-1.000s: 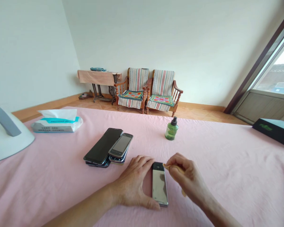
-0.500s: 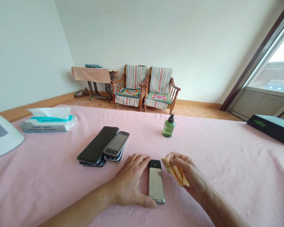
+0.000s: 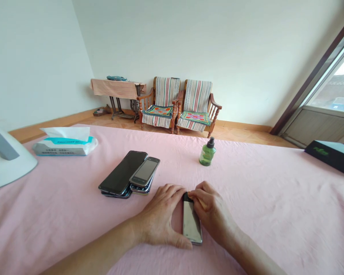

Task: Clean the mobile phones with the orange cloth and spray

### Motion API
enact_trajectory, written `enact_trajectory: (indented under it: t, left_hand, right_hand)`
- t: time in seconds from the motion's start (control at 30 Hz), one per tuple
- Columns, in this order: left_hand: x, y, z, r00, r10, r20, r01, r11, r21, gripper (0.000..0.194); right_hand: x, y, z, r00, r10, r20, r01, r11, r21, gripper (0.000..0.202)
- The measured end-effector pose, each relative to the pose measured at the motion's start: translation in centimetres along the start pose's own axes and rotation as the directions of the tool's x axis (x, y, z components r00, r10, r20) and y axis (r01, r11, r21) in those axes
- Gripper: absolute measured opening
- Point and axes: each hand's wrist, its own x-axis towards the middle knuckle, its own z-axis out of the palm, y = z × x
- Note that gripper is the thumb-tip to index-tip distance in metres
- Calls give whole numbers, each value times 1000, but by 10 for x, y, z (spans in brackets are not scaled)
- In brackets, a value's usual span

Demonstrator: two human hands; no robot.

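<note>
A slim mobile phone (image 3: 190, 220) with a black top end and a pale, mirror-like face lies flat on the pink tablecloth. My left hand (image 3: 161, 217) steadies it, fingertips at the far end and thumb against the near end. Over the black end, my right hand (image 3: 210, 208) is closed on a yellow cloth (image 3: 190, 194); only a scrap of it shows under the fingertips, the rest is hidden. To the left lies a stack with a large black smartphone (image 3: 123, 172) on top, and beside it a smaller grey phone (image 3: 145, 171) on others.
A green spray bottle (image 3: 207, 153) stands beyond my right hand. At the far left are a tissue pack (image 3: 64, 147) and a white-and-grey appliance (image 3: 10, 164), partly out of view. A black box (image 3: 329, 156) sits at the right edge. Two wooden armchairs (image 3: 195, 103) stand past the table.
My right hand has moved left and onto the phone's top end, bringing the yellow cloth down on it. The left hand keeps its hold. The whole view has shifted slightly.
</note>
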Motion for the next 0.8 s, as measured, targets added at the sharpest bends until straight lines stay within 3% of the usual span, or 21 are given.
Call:
enact_trajectory:
  t: [0.4,0.6,0.8]
  left_hand:
    - [0,1,-2,999,-35,24,34,999,17,94]
    - [0,1,-1,1000,-20,17,20,1000,13,94]
    - [0,1,-1,1000,-27,5,27,1000,0,96]
  right_hand:
    - [3,0,-1,999,-42,32,42,999,-16,23]
    - [3,-1,-3,1000,-24,12,24,1000,-11,25]
    - [5,0,-5,998,-5,62,5,1000,0,24]
